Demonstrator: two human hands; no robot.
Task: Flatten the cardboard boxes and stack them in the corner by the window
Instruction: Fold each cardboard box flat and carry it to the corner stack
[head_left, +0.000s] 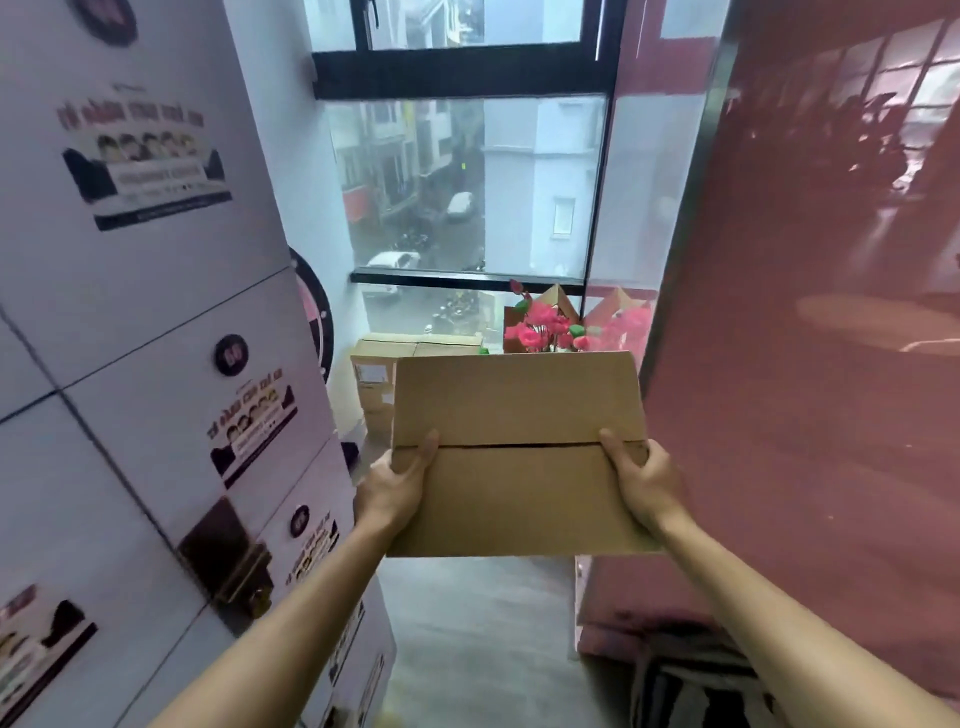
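In the head view, a flat cardboard box (517, 452) is held out in front, up in the air, between the lockers (156, 312) and the pink wall (805, 364). The left hand (397, 486) is wrapped round its left edge and the right hand (636, 480) round its right edge — thumbs on top. The flattening looks done; the carrying step seems to be in hand. More boxes (384, 374) are seen ahead under the window (467, 182), beside pink flowers (540, 325). Next, the box likely needs to be walked forward and laid down there — flat.
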